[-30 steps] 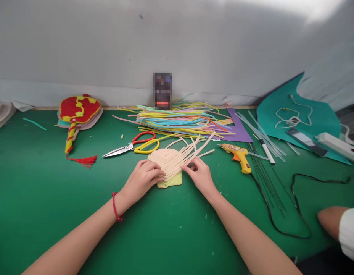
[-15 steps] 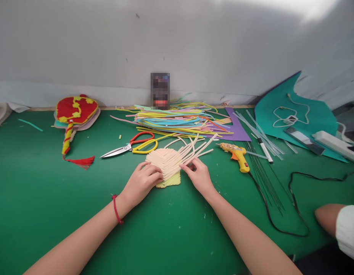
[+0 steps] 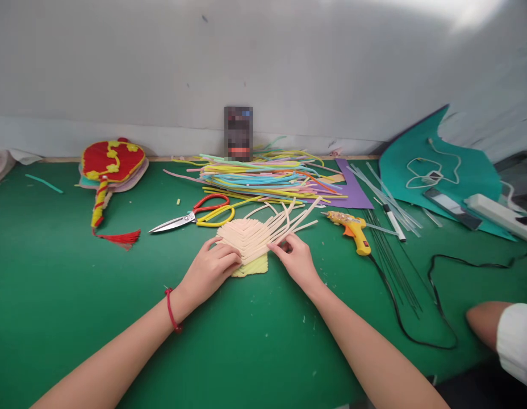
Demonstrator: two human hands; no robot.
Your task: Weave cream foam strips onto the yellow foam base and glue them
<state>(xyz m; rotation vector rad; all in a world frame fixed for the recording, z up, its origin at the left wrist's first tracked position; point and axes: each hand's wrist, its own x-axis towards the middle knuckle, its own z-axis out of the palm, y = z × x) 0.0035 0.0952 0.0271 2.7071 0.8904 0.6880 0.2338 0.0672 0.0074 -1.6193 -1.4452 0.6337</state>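
A cream piece of woven strips (image 3: 246, 238) lies on a yellow pad (image 3: 252, 267) on the green table (image 3: 67, 295). Loose strip ends (image 3: 293, 218) fan out to its upper right. My left hand (image 3: 210, 270), a red cord at its wrist, presses its fingers flat on the piece's left lower edge. To the right, my right hand (image 3: 295, 261) pinches the strips with fingertips closed on them.
Red-handled scissors (image 3: 191, 216) and a heap of coloured strips (image 3: 267, 173) lie behind the piece. A yellow glue gun (image 3: 352, 230) with black cable (image 3: 417, 318), thin rods, a marker and teal felt (image 3: 438, 165) are right. A red-yellow fan (image 3: 110, 165) lies left. Another person's arm (image 3: 497, 332) rests at the right edge.
Almost nothing differs. The view has shifted slightly; both hands stay on the woven piece with only small finger movements.
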